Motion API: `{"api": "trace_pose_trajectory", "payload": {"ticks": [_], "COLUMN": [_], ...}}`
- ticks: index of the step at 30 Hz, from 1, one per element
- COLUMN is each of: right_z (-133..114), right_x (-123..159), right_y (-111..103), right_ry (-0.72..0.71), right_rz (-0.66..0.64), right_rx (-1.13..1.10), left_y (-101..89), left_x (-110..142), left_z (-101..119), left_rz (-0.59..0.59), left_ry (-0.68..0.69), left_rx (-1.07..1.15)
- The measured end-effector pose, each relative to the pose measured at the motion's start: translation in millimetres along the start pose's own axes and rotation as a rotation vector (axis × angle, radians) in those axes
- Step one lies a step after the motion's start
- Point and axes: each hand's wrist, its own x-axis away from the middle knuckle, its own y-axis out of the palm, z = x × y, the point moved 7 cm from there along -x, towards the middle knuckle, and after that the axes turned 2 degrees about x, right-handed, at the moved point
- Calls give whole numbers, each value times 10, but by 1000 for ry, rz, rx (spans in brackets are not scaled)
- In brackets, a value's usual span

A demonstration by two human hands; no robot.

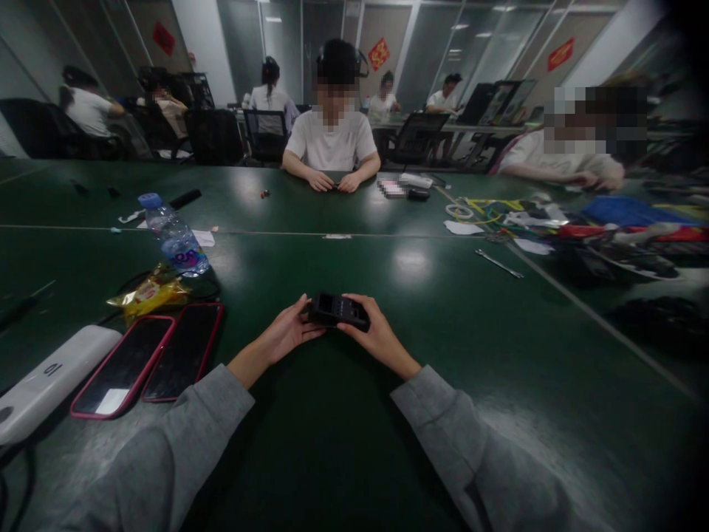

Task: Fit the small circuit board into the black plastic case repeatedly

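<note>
A small black boxy device (335, 310) with a dark square panel and small marks on its face is held just above the green table, between both hands. My left hand (285, 332) supports its left end, thumb on the near-top edge and fingers stretched beneath. At the other end, my right hand (372, 329) wraps round it with thumb in front and fingers over the top. What the device is exactly I cannot make out. To the left of my left hand lie two phones in red cases, one phone (185, 351) nearer and another phone (125, 366) beyond it.
On the left are a white power bank (55, 380), a yellow wrapper (152, 293) and a tilted plastic bottle (176, 240). A wrench (498, 264) lies right, near a heap of cables (521, 214). Across the green table (354, 443) sits a person (332, 140); another sits far right.
</note>
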Motion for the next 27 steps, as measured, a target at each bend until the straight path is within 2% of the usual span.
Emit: {"api": "trace_pose_trajectory", "payload": {"ticks": [4, 11, 21, 27], "right_z": [7, -35, -29, 27], "right_x": [-4, -6, 6, 24], "right_y": [59, 74, 66, 84], "right_ry": [-37, -38, -1, 9], "right_rz": [-56, -83, -84, -75], "right_rx": [62, -19, -78, -28], "left_y": [-1, 30, 17, 72], "left_x": [19, 61, 53, 81], "left_z": [26, 48, 48, 62], "left_rz": [38, 30, 41, 99], "left_ry": [47, 61, 65, 56], "left_rx": [-64, -77, -95, -90]}}
